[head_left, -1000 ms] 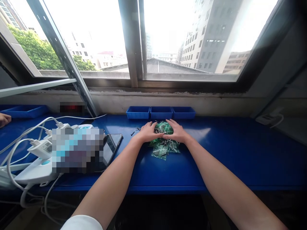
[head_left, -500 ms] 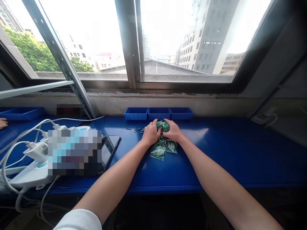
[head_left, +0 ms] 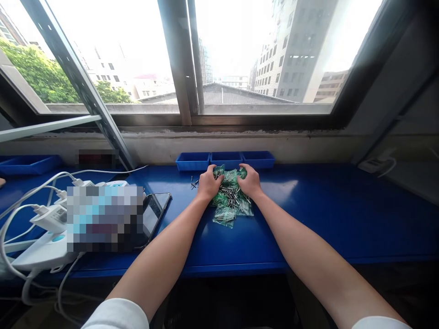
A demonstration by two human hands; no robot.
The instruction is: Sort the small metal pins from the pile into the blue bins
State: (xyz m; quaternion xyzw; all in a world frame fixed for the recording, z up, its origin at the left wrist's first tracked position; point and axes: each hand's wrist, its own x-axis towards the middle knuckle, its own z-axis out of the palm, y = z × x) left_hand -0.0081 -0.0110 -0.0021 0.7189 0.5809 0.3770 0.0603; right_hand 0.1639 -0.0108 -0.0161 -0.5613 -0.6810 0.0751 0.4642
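Smack in the middle of the blue counter point(head_left: 325, 219) sits a messy pile of green see-through packets point(head_left: 224, 216) with thin metal fasteners point(head_left: 233, 196) in and on top of it, so let's call that pile the centre of the clock. Left hand point(head_left: 209, 183) is at about 10 o'clock, right hand point(head_left: 249, 182) between 1 and 2, both touching the edges of the heap. Each one is half curled, thumb apart from the fingers like a C, with a bit of green packet showing in the gap. Can't tell if either is really pinching anything, the undersides are hidden. The packets nearest 6 o'clock lie flat on the counter.

A few loose fasteners point(head_left: 194, 183) are strewn just beyond the left hand, towards 10. Up at 12 there's a row of three blue bins point(head_left: 193, 165), near the far edge. Phone's point(head_left: 158, 208) between 8 and 9, well clear of the pile, and further out the same way there's a white power strip point(head_left: 44, 249) with chargers point(head_left: 50, 218) plugged in.
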